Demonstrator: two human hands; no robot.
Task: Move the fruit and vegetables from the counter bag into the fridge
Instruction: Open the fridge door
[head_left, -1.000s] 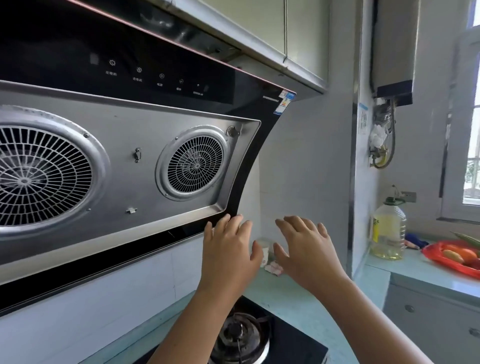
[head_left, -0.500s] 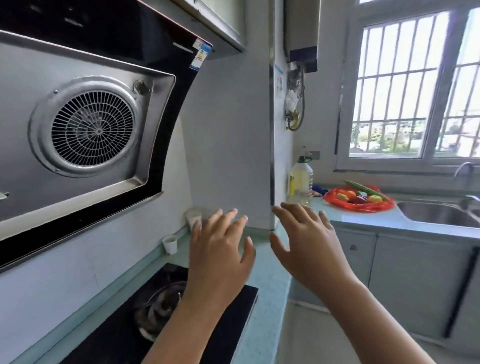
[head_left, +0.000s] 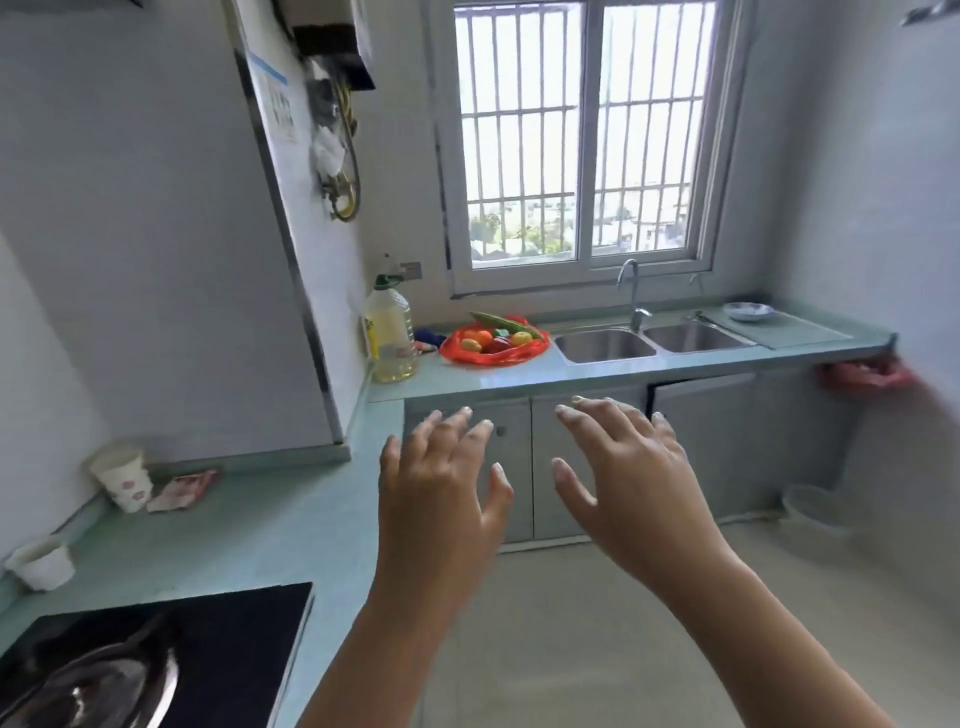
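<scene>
Since the frame half a second earlier, the view had been swung to the right. The range hood had been lost from sight, and the red bag (head_left: 493, 355) had been brought from the right side to the middle.

At the far left a black hob (head_left: 218, 639) was seen set into the counter (head_left: 249, 530), with two paper cups (head_left: 122, 478) placed behind it by the wall. Further right an oil bottle (head_left: 389, 338) was stood upright in the counter's corner. The red bag was laid open near it, between the bottle and the sink (head_left: 649, 343). Round fruit (head_left: 480, 338) was heaped inside. A cucumber (head_left: 501, 322) was laid flat across the bag's far edge, its long axis run from upper left to lower right and its lower tip pointed towards the sink.

The bag was found well apart from both hands, beyond them on the far counter and above the left hand's fingertips in the view. The left hand (head_left: 441, 499) and the right hand (head_left: 634, 483) were raised side by side over the floor. Their backs were turned to the camera, the fingers spread wide and nearly straight, and nothing was held. Both forearms were stretched forward from the bottom edge.

At the right a plate (head_left: 748, 310) was set on the counter past the sink.
</scene>
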